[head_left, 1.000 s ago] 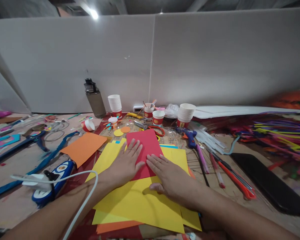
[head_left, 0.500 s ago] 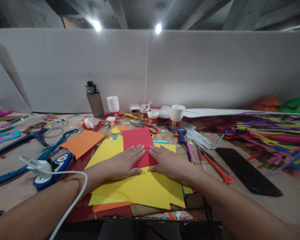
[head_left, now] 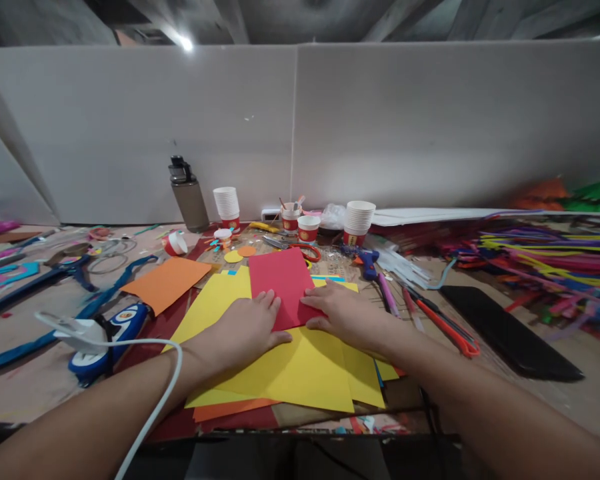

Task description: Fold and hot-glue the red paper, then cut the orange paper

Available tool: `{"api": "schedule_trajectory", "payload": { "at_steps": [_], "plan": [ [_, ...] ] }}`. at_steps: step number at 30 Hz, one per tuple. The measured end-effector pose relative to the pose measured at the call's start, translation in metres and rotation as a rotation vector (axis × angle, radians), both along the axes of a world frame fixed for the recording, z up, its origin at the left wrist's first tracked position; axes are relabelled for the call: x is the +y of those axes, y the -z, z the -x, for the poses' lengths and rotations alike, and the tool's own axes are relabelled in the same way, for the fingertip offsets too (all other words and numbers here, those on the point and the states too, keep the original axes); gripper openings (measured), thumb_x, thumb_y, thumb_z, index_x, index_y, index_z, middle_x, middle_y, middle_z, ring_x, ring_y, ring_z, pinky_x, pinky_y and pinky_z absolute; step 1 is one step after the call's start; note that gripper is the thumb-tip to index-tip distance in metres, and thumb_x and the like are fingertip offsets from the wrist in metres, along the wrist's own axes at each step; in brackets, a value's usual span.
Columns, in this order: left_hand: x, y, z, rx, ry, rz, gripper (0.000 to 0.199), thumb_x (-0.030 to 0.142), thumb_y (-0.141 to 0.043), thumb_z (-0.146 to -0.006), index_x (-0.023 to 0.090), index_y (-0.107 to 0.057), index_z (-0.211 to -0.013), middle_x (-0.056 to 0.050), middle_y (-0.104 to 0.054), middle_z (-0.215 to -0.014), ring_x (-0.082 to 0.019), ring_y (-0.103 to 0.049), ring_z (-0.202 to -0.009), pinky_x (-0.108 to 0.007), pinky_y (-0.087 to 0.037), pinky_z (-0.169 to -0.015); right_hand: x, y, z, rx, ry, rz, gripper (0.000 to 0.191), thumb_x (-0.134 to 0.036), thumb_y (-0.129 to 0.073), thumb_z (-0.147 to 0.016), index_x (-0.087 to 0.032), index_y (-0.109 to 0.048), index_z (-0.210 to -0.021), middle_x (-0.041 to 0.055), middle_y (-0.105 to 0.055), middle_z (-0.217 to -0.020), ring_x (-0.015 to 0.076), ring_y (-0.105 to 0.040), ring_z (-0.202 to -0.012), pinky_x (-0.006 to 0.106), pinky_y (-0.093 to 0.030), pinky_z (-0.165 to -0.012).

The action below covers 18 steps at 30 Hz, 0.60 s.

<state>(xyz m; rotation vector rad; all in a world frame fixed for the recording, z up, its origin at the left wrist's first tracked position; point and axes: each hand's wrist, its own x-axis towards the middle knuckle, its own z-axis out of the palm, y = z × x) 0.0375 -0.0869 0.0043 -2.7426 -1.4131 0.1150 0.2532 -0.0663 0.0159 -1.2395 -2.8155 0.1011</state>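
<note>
A red sheet [head_left: 283, 283] lies on top of overlapping yellow sheets [head_left: 300, 373] in the middle of the table. My left hand [head_left: 245, 330] rests palm down at the red sheet's lower left edge, its thumb on the yellow paper and its fingers extended. On the right side of the red sheet lies my right hand [head_left: 347, 313], flat, with its fingertips on the red paper. Neither hand grasps anything. An orange sheet [head_left: 170, 283] is to the left of the pile, and orange paper also shows under its front edge.
Scissors [head_left: 307, 251], paper cups [head_left: 309, 229] and a bottle [head_left: 189, 200] stand or lie behind the paper. At right are a glue gun [head_left: 369, 263], a red-handled tool [head_left: 447, 327], a black phone [head_left: 510, 333] and pipe cleaners [head_left: 555, 260]. A white cable [head_left: 173, 383] crosses my left forearm.
My left hand has slid slightly left and down, off most of the red sheet. My right hand has shifted a little right and up. The view has turned slightly.
</note>
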Motion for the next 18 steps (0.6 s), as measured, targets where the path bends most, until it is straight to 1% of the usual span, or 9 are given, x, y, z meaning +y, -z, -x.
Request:
{"api": "schedule_trajectory", "payload": {
  "at_steps": [3,6,9,13,16,18],
  "plan": [
    [0.008,0.002,0.005,-0.115,-0.027,0.014,0.061,0.055,-0.046,-0.090,0.011,-0.055,-0.132,-0.018,-0.053,-0.140,-0.033,-0.051,-0.128,-0.044,-0.044,-0.105,0.003,0.001,-0.001,0.022,-0.036,-0.002,0.026,-0.033,-0.059,-0.089,-0.020,-0.071,-0.108,0.0104,-0.070,-0.110,0.0253,-0.063,-0.104,0.037,-0.045,-0.092],
    [0.016,0.006,0.010,-0.199,-0.030,0.035,0.060,0.056,-0.049,-0.088,0.015,-0.057,-0.130,-0.015,-0.057,-0.137,-0.031,-0.052,-0.127,-0.042,-0.044,-0.104,0.005,0.002,-0.001,0.082,-0.042,0.021,0.026,-0.034,-0.054,-0.093,-0.022,-0.071,-0.108,0.0083,-0.071,-0.109,0.0227,-0.064,-0.103,0.034,-0.046,-0.089],
    [0.019,0.006,0.012,-0.243,-0.019,0.051,0.056,0.055,-0.051,-0.087,0.018,-0.058,-0.128,-0.012,-0.059,-0.134,-0.031,-0.056,-0.122,-0.041,-0.046,-0.101,0.006,0.004,-0.002,0.131,-0.043,0.039,0.025,-0.033,-0.054,-0.093,-0.023,-0.072,-0.107,0.0064,-0.071,-0.108,0.0213,-0.064,-0.101,0.032,-0.046,-0.088],
    [0.021,0.003,0.015,-0.294,0.017,0.087,0.053,0.051,-0.051,-0.088,0.020,-0.056,-0.131,-0.009,-0.061,-0.132,-0.027,-0.058,-0.117,-0.039,-0.046,-0.099,0.007,0.007,-0.001,0.161,-0.039,0.057,0.024,-0.031,-0.052,-0.093,-0.024,-0.073,-0.103,0.0058,-0.073,-0.103,0.0207,-0.064,-0.098,0.032,-0.047,-0.087],
    [0.023,0.003,0.016,-0.318,0.011,0.110,0.052,0.051,-0.050,-0.088,0.022,-0.056,-0.131,-0.007,-0.061,-0.132,-0.026,-0.057,-0.118,-0.037,-0.045,-0.100,0.007,0.010,-0.001,0.165,-0.009,0.052,0.023,-0.029,-0.052,-0.093,-0.023,-0.073,-0.101,0.0064,-0.073,-0.102,0.0211,-0.064,-0.097,0.032,-0.047,-0.087],
    [0.026,0.005,0.018,-0.324,0.011,0.125,0.054,0.053,-0.050,-0.087,0.023,-0.055,-0.133,-0.007,-0.059,-0.135,-0.027,-0.055,-0.122,-0.038,-0.043,-0.103,0.008,0.012,-0.002,0.171,0.000,0.058,0.021,-0.027,-0.053,-0.092,-0.023,-0.073,-0.099,0.0057,-0.073,-0.103,0.0207,-0.064,-0.097,0.032,-0.047,-0.087]
  ]
}}
